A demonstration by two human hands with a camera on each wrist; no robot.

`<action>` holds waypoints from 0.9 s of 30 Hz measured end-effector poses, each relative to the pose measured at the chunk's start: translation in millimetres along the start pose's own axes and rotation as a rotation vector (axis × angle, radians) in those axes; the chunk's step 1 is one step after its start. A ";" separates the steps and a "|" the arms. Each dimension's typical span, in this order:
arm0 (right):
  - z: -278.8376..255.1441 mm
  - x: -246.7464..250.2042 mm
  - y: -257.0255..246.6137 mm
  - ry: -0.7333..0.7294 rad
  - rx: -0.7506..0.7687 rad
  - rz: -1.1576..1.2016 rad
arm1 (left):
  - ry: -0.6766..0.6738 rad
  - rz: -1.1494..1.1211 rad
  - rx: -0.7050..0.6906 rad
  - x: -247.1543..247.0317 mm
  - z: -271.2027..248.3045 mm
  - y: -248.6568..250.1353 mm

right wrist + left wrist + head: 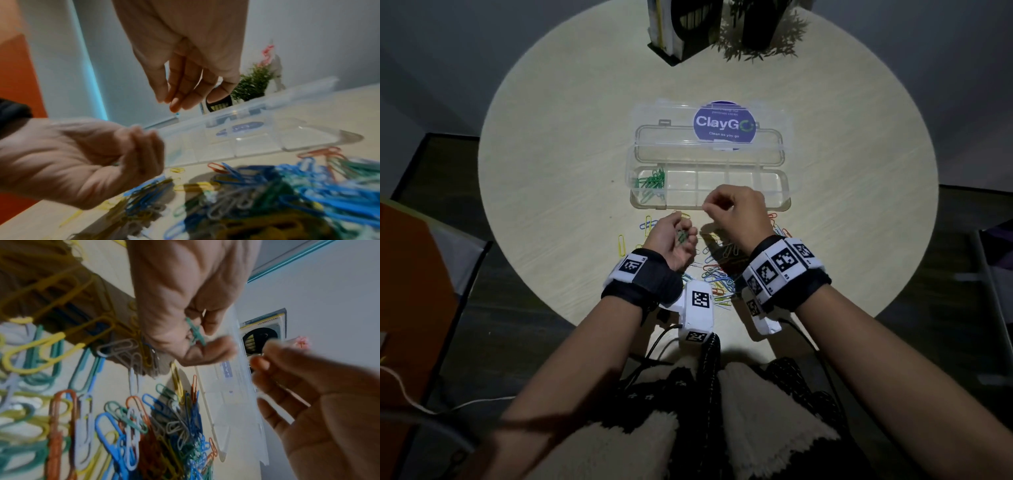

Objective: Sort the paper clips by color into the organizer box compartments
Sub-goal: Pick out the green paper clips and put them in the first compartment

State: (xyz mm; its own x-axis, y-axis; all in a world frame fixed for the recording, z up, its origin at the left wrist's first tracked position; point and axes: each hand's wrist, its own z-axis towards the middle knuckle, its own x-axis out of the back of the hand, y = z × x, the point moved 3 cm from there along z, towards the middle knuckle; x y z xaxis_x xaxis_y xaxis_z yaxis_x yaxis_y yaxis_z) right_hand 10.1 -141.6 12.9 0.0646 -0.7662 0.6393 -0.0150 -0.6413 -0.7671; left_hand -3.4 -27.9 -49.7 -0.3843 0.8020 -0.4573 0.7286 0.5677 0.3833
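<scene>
A clear organizer box [787, 192] lies open mid-table, its lid [709, 156] folded back. Green paper clips [651, 183] fill its leftmost compartment. In front of it a mixed pile of coloured clips [717, 274] spreads under my wrists, also in the left wrist view [164, 418]. My left hand [683, 233] is turned palm up and cupped, its fingers curled round a few green clips [195, 332]. My right hand [708, 206] hovers over the box's front wall and pinches one clip; only its teal-green tip [177, 114] shows below the fingertips.
A black book stand [678, 34] and a small plant [760, 37] stand at the round table's far edge. A purple ClayGo sticker [724, 121] shows through the lid. Loose yellow and blue clips [635, 236] lie left of my left hand. An orange panel [410, 274] stands left.
</scene>
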 end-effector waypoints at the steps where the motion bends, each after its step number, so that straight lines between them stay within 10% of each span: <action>1: 0.9 -1.5 6.4 -0.050 -0.010 -0.057 | 0.004 0.027 0.001 2.9 0.1 1.3; 6: -5.6 -25.5 29.8 -0.455 0.067 -0.481 | 0.012 0.058 0.000 19.4 0.9 5.2; 15: -7.0 -34.1 27.6 -0.506 0.109 -0.687 | 0.121 -0.009 -0.091 32.9 -1.3 8.0; 27: -9.4 -14.7 -0.7 -0.191 -0.013 0.039 | -0.008 0.007 -0.023 9.0 -3.1 -9.0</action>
State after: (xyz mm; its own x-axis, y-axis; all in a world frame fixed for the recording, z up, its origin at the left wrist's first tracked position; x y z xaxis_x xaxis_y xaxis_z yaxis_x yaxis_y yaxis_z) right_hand -0.2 -130.3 4.6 0.2518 -0.7697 0.5866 -0.0335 -0.6127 -0.7896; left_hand -15.2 -25.2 -54.8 -0.3746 0.8045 -0.4610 0.7177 0.5663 0.4052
